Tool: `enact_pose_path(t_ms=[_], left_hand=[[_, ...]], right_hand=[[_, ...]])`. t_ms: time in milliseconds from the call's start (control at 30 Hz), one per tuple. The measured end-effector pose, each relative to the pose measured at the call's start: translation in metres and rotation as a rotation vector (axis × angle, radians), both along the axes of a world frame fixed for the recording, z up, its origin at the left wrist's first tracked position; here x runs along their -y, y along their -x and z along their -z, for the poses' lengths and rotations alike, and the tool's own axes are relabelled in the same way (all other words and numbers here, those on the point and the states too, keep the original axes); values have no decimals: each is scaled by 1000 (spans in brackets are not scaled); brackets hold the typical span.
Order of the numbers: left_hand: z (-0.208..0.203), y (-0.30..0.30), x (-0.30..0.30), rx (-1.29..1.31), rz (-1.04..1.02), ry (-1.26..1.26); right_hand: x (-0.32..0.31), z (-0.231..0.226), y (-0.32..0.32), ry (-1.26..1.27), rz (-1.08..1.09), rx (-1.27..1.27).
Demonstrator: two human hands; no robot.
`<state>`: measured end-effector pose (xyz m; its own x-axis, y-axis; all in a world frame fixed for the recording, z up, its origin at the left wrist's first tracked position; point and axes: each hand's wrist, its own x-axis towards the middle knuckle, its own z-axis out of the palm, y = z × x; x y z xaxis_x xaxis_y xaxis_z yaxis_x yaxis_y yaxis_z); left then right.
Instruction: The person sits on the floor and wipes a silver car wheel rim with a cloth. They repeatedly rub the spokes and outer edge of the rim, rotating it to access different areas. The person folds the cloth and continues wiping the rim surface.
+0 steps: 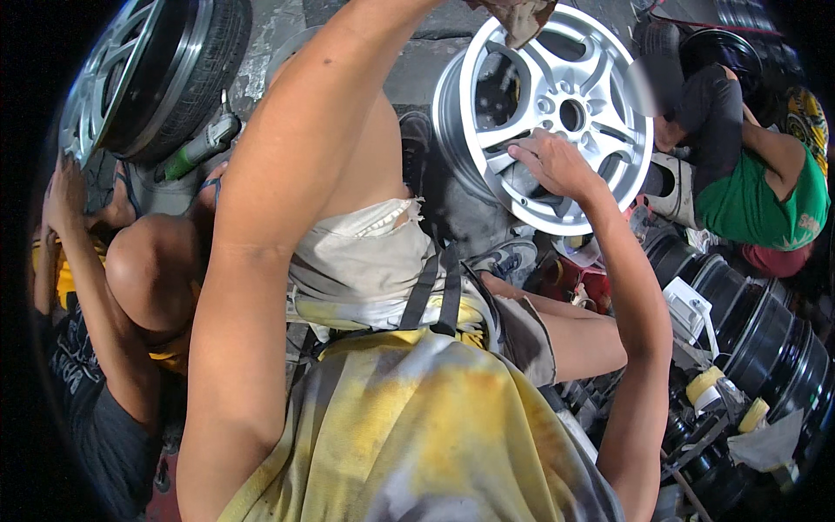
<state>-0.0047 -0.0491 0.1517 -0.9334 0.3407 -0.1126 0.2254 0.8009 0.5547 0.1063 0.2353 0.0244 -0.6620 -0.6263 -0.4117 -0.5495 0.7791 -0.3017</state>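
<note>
A silver alloy wheel rim [571, 65] with no tyre on it stands tilted in front of me, its spoked face turned up toward me. My right hand [561, 165] is closed on one of its lower spokes, just below the centre hole, with thumb and fingers bent. My left arm reaches up past the top edge of the head view, so that hand is out of sight. A crumpled brown piece [522, 22], like cloth or worn paper, touches the rim's upper edge. Whether my left hand holds it is hidden.
At left, a person in dark clothes [104, 374] touches a tyred wheel [187, 83]; a green-and-grey power tool [204, 143] lies nearby. Another person in a green shirt [761, 196] crouches at right. Black rims [757, 326], a yellow sponge [704, 383] and clutter lie lower right.
</note>
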Motion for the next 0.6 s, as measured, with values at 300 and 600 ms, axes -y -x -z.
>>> enact_pose_path(t_ms=[300,600], left_hand=[[4,1,-7,-47,7,-37],[15,10,-10,-105,87,-22]], right_hand=[[28,16,-16,-175,-15,158],[-36,26,19,-178,108,-209]])
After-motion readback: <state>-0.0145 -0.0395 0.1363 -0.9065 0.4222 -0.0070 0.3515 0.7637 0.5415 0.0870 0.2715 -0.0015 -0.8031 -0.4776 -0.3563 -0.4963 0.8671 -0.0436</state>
